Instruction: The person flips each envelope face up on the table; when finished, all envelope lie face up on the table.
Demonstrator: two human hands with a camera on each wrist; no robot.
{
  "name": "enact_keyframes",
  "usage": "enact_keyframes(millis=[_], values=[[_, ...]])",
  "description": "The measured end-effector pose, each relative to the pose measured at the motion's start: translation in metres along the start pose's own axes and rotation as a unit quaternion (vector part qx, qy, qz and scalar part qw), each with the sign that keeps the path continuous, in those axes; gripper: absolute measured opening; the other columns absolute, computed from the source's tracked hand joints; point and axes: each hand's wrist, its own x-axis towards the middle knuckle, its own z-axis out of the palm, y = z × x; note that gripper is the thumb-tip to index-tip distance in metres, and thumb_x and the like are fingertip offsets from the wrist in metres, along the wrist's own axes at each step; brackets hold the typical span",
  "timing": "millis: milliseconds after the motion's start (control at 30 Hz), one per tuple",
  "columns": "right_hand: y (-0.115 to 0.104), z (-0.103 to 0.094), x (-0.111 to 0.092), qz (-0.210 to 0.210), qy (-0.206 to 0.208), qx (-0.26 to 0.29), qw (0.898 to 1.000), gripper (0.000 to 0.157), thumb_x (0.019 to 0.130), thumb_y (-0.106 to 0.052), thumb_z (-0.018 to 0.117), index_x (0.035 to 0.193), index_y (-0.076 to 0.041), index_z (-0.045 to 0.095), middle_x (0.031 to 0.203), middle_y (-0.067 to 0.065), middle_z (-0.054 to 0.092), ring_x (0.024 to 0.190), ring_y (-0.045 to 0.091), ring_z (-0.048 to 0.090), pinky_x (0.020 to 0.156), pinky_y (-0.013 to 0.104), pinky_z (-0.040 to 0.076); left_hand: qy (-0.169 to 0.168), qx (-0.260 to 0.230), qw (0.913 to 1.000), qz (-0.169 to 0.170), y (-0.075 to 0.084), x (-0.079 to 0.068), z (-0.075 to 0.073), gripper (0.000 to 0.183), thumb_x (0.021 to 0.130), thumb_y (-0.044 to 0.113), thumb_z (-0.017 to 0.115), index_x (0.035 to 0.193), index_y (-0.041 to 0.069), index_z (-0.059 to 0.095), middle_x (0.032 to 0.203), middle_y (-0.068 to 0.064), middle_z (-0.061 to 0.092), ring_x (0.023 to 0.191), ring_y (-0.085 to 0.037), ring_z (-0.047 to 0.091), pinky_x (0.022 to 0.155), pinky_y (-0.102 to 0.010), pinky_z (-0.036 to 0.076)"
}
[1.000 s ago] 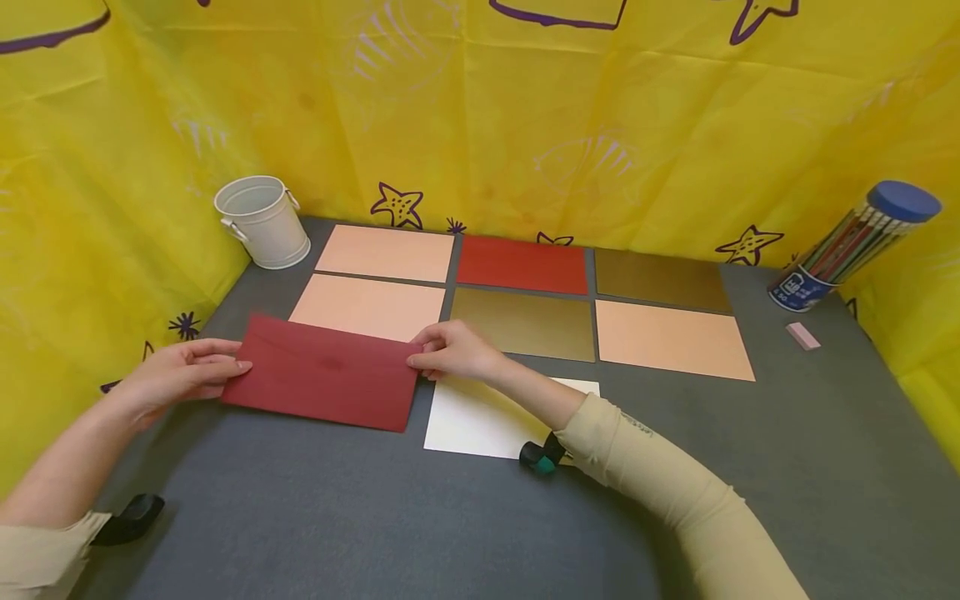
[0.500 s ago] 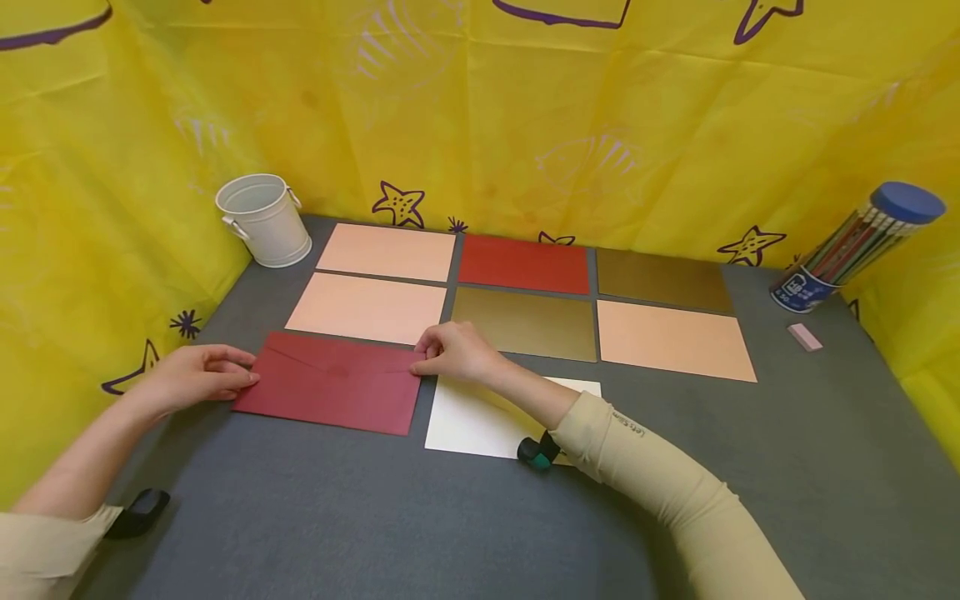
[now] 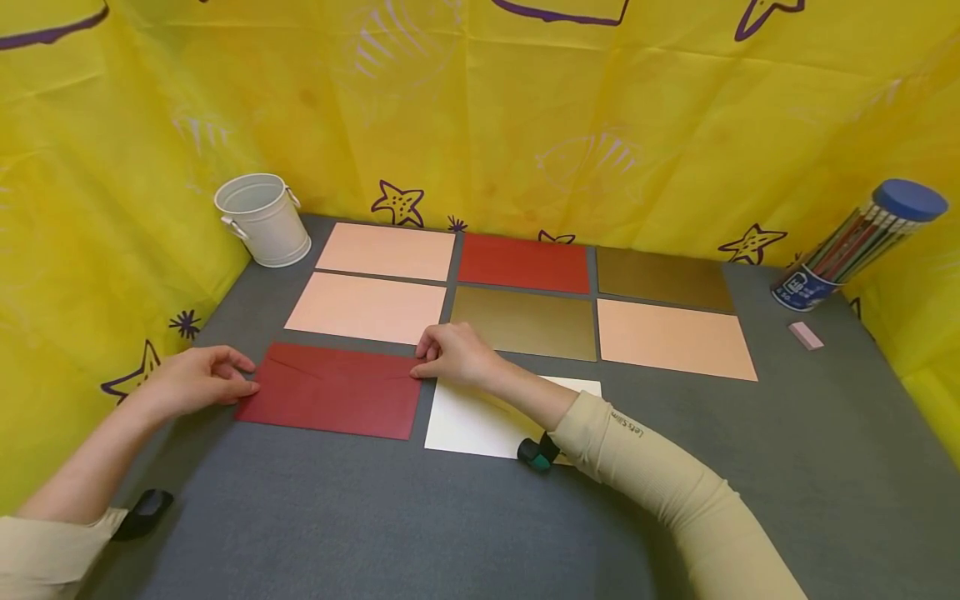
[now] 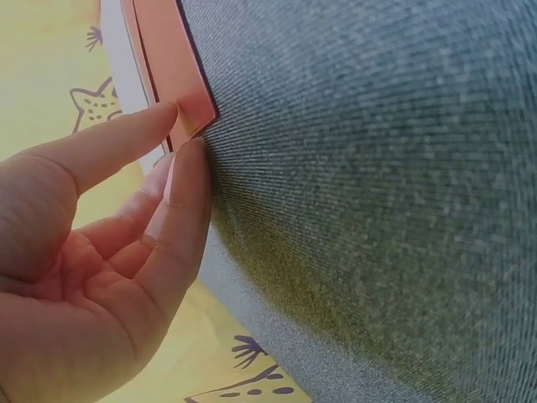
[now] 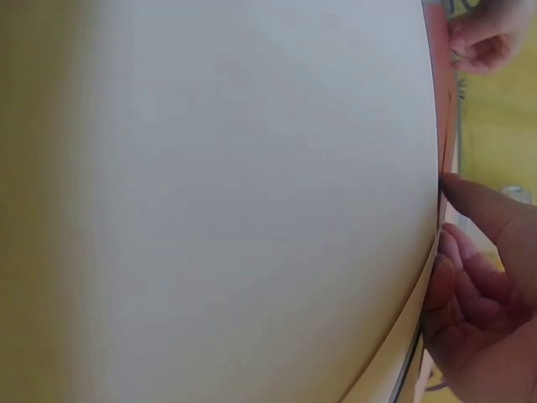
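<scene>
A dark red envelope [image 3: 330,392] lies flat on the grey table in the head view, its flap crease facing up. My left hand [image 3: 191,383] is at its left edge; the left wrist view has the thumb [image 4: 126,143] over the envelope's corner [image 4: 180,67] and curled fingers just beside it. My right hand [image 3: 457,354] holds the opposite edge between thumb and curled fingers. Beneath the right forearm is a white rectangular sheet or envelope [image 3: 468,421], partly hidden. It fills much of the right wrist view, where the right hand [image 5: 487,285] shows at the far right.
Behind the red envelope, flat rectangles lie in two rows: peach [image 3: 367,307], bright red [image 3: 525,262] and gold [image 3: 525,325] among them. A white pail [image 3: 266,225] stands back left. A pencil tub [image 3: 806,287] and a pink eraser [image 3: 806,336] are at right.
The dark red envelope has come down from a raised, tilted position to lie flat, shifting slightly right and toward me. My left hand moved slightly right with it; the right hand barely moved.
</scene>
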Motion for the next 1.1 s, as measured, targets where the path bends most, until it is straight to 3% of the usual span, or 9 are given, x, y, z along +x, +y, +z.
enact_keyframes(millis=[167,300,433,600,700,767,933,1100], values=[[0.001,0.0,-0.001,-0.008,0.003,-0.004,1.0,0.022,0.082,-0.024,0.081,0.091,-0.011,0.066,0.073,-0.003,0.059,0.067,0.01,0.053,0.06,0.019,0.043,0.014,0.023,0.9996,0.009,0.0,0.002,0.0,0.043,0.086,0.032,0.074,0.108,-0.002,0.063,0.08,0.002,0.063,0.07,-0.013,0.05,0.059,-0.028,0.039],[0.004,-0.002,-0.003,-0.021,0.014,-0.003,1.0,0.021,0.084,-0.025,0.079,0.093,-0.011,0.066,0.074,-0.004,0.06,0.068,0.009,0.054,0.061,0.019,0.044,0.063,0.043,0.9964,0.035,0.003,0.005,0.003,0.04,0.085,0.031,0.076,0.107,0.0,0.066,0.084,0.001,0.066,0.072,-0.014,0.055,0.062,-0.03,0.041],[0.007,-0.006,-0.006,-0.046,0.034,-0.009,0.998,0.021,0.085,-0.024,0.078,0.095,-0.009,0.067,0.076,-0.004,0.06,0.069,0.01,0.054,0.062,0.019,0.044,0.121,0.047,0.989,0.07,0.012,0.009,0.007,0.037,0.085,0.031,0.076,0.108,0.002,0.068,0.088,-0.004,0.07,0.076,-0.018,0.063,0.065,-0.031,0.044],[0.012,-0.013,-0.005,-0.082,0.06,-0.025,0.994,0.025,0.086,-0.022,0.077,0.102,-0.006,0.068,0.089,0.003,0.063,0.079,0.019,0.055,0.071,0.024,0.043,0.154,0.059,0.9765,0.138,0.018,0.019,0.007,0.04,0.085,0.027,0.077,0.114,0.002,0.067,0.101,-0.018,0.069,0.082,-0.03,0.066,0.07,-0.044,0.053],[0.015,-0.018,-0.001,-0.094,0.069,-0.048,0.992,0.033,0.087,-0.024,0.076,0.11,-0.004,0.066,0.103,0.008,0.063,0.094,0.024,0.053,0.08,0.031,0.042,0.145,0.082,0.9695,0.18,0.015,0.027,0.003,0.046,0.085,0.024,0.077,0.12,-0.001,0.063,0.113,-0.024,0.064,0.098,-0.037,0.062,0.083,-0.056,0.049],[0.017,-0.022,0.003,-0.096,0.066,-0.073,0.99,0.041,0.086,-0.028,0.076,0.117,-0.004,0.063,0.114,0.009,0.061,0.106,0.025,0.051,0.09,0.034,0.042,0.119,0.091,0.9699,0.192,0.011,0.035,0.0,0.053,0.086,0.026,0.076,0.127,-0.003,0.059,0.125,-0.027,0.058,0.113,-0.042,0.053,0.092,-0.061,0.042],[0.025,-0.03,0.014,-0.083,0.017,-0.146,0.986,0.068,0.087,-0.04,0.073,0.14,-0.007,0.049,0.146,0.01,0.044,0.137,0.027,0.036,0.113,0.038,0.03,0.048,0.096,0.9802,0.167,0.003,0.058,-0.007,0.077,0.088,0.042,0.072,0.144,-0.002,0.042,0.151,-0.027,0.032,0.14,-0.045,0.024,0.108,-0.064,0.023],[0.032,-0.034,0.024,-0.074,-0.055,-0.198,0.976,0.084,0.09,-0.051,0.064,0.153,-0.007,0.03,0.16,0.01,0.02,0.149,0.024,0.009,0.118,0.037,0.013,0.016,0.12,0.98,0.158,-0.004,0.079,-0.012,0.092,0.086,0.051,0.069,0.152,0.003,0.028,0.158,-0.021,0.02,0.146,-0.039,0.012,0.113,-0.059,0.015]])
